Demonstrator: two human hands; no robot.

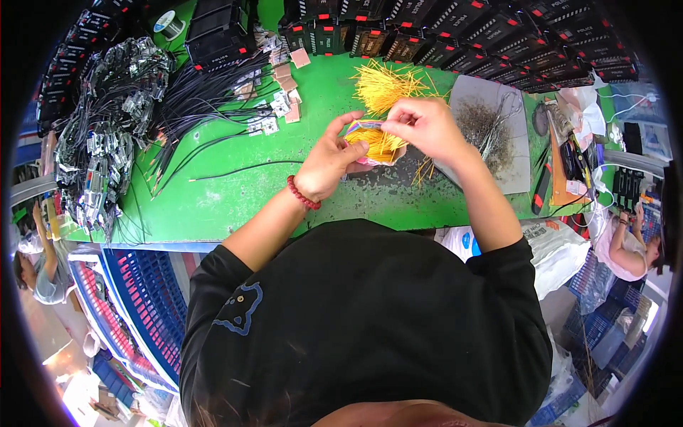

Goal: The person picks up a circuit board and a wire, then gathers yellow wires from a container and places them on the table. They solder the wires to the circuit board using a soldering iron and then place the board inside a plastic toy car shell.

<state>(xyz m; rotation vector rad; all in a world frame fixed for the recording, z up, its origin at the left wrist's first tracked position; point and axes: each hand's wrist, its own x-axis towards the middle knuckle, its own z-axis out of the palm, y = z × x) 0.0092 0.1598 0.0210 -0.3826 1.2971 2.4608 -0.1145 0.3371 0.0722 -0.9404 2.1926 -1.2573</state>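
Observation:
My left hand (329,158), with a red bead bracelet on the wrist, is wrapped round a small open packet (353,126) with a colourful rim. A bunch of thin yellow wires (377,144) lies inside it. My right hand (425,128) is closed in a pinch at the packet's right edge; what sits between its fingertips is hidden. Just beyond the hands, a loose heap of yellow wires (388,87) rests on the green table (284,196). A few more yellow strands (423,171) lie below my right wrist.
Black cables (206,99) with small boards and a pile of wired clear parts (107,121) cover the left. Stacked black boxes (455,35) line the back. A grey board (509,171) with dark scraps and tools (569,160) are at right. Other people work at both sides.

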